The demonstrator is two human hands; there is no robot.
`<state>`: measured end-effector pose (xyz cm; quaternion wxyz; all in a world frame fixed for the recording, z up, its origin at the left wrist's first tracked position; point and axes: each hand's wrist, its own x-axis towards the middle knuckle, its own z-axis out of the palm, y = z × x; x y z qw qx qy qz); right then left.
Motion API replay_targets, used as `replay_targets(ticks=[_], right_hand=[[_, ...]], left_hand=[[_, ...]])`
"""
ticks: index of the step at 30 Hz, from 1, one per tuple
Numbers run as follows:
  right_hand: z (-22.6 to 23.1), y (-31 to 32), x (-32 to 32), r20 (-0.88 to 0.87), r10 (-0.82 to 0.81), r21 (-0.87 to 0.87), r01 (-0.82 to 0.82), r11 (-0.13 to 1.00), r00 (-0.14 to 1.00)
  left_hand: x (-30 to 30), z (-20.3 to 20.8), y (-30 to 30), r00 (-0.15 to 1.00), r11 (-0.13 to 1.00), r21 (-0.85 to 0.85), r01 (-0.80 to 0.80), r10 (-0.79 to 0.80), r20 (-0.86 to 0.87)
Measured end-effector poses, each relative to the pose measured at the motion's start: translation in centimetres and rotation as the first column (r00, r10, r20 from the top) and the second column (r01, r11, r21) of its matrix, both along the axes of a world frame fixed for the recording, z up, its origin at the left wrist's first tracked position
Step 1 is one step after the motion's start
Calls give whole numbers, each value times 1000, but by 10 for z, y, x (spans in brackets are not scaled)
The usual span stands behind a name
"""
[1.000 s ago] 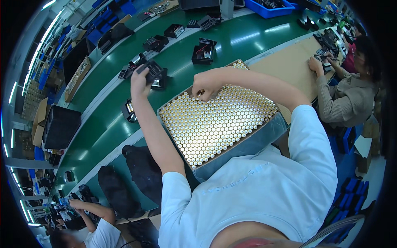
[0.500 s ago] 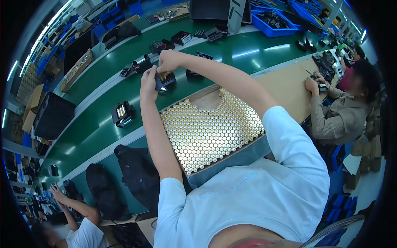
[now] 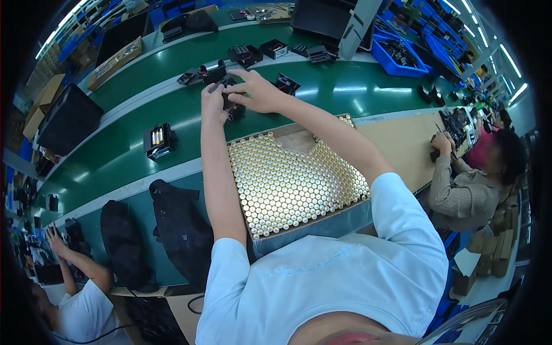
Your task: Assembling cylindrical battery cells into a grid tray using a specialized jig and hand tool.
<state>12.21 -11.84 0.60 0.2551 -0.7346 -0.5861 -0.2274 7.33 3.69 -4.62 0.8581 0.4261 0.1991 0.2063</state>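
Note:
My left hand (image 3: 213,103) grips a black battery case (image 3: 231,108) over the green belt, beyond the carton. My right hand (image 3: 257,92) is at the case's right side with thumb and fingers spread apart, and no object shows in it. Whether its fingertips touch the case I cannot tell. Below my forearms is an open carton (image 3: 311,235) packed with upright batteries (image 3: 287,187) with shiny pale ends. A gap at its far side bares brown cardboard. On the belt to the left lies another black case (image 3: 159,141) with batteries in it.
More black cases (image 3: 245,55) line the green belt (image 3: 190,123) farther back. A blue bin (image 3: 398,54) of dark parts stands at the far right. Two black cloth-like items (image 3: 179,230) lie left of the carton. Co-workers sit on the right (image 3: 468,184) and at lower left (image 3: 86,313).
My right hand's fingers, bunched at the case before, have spread apart. The case has turned, and the batteries seen inside it no longer show. The whole view has shifted slightly.

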Motion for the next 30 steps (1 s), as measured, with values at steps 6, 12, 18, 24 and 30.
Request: replay_targets(ticks=[6, 12, 18, 24, 30], right_hand=[[25, 23, 20, -762, 67, 87, 0, 996, 644], [3, 55, 41, -700, 158, 74, -150, 986, 696], [1, 65, 34, -662, 12, -52, -62, 997, 750], [11, 62, 18, -799, -278, -330, -2, 944, 533], [7, 47, -5, -855, -243, -216, 110, 970, 458]], left_hand=[[-14, 12, 4, 999, 999, 21, 39, -38, -24], [-22, 18, 4, 989, 979, 140, 145, -148, 15], [-27, 16, 16, 993, 977, 177, 118, -122, 12], [-27, 16, 17, 999, 950, 311, 19, -5, -47], [-19, -10, 49, 960, 735, 677, -36, 214, -182]])
